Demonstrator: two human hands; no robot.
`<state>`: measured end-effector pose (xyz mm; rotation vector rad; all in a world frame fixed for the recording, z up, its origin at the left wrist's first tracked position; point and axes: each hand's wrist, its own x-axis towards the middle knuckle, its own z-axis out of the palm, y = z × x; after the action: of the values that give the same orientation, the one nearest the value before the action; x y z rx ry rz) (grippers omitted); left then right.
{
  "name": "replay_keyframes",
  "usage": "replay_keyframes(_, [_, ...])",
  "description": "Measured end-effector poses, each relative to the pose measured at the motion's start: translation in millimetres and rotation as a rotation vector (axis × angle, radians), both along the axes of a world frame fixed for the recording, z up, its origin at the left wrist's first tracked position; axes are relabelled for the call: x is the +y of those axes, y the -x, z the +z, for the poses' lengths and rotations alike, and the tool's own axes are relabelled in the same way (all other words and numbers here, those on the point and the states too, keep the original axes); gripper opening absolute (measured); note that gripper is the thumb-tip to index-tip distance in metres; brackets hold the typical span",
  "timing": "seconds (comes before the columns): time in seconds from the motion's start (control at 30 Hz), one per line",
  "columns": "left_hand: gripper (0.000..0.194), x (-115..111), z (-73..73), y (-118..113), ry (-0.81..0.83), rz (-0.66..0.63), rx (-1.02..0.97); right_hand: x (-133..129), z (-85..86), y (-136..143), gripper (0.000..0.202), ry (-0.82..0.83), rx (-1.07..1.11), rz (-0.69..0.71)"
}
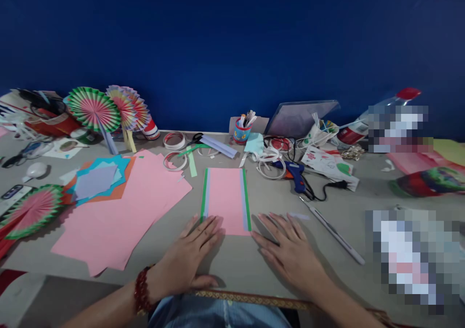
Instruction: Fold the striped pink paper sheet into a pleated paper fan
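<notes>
Two bare hands: spread wide, palms down, grasping nothing; left hand over the near-left corner of a pink rectangular paper sheet, right hand on the grey table just beside it.
Pink sheet: flat, mostly beyond and between the hands, edged by long green paper strips, lavender paper strips inside.
Smoothing: apparently underway; calls for even pressure.

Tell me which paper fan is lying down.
The green-edged fan at far left, nearest you, with the red handle. The other fans are propped up farther back, on lilac or yellow handles.
</notes>
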<state>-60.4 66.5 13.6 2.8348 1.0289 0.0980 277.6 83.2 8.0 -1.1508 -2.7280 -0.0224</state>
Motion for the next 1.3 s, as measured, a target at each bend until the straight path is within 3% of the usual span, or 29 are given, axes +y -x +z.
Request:
replay_keyframes(0.17, [0.098,-13,0.4,16,-0.050,0.084,0.056,-2,-3.1,5,0.044,0.010,0.016,-0.002])
replay_keyframes(0.37, [0.088,-28,-10.3,27,-0.077,0.256,0.039,4,-9.3,-3,0.044,0.048,0.141,0.031])
replay_keyframes(0.5, [0.083,-31,-15.5,29,-0.015,0.411,-0.180,11,2.6,11,0.042,0.044,0.313,-0.035])
replay_keyframes(0.57, [0.074,-30,-15.5,29,0.060,0.506,-0.332,14,10.4,31,0.036,0.050,0.349,0.004])
replay_keyframes(0.7, [0.056,-23,-12.0,24,0.213,0.624,-0.612,20,18.6,80,0.040,0.229,0.202,0.078])
replay_keyframes(0.77, [0.049,-20,-10.3,22,0.274,0.653,-0.709,24,19.1,97,0.026,0.322,0.118,0.054])
replay_keyframes(0.93, [0.027,-21,-7.1,21,0.434,0.773,-0.954,33,22.7,103,0.005,0.483,0.123,0.067])
replay_keyframes(1.0, [0.024,-23,-5.7,17,0.542,0.769,-1.084,34,26.9,101,0.005,0.559,0.235,0.027])
replay_keyframes(1.1, [0.027,-26,-4.7,3,0.642,0.656,-1.169,28,34.0,104,0.006,0.665,0.489,-0.056])
replay_keyframes(1.17, [0.029,-25,-4.2,-9,0.605,0.599,-1.112,21,38.2,110,0.006,0.691,0.616,-0.026])
replay_keyframes(1.3, [0.021,-8,6.6,-18,0.351,0.560,-0.918,13,48.2,116,0.010,0.637,0.713,0.144])
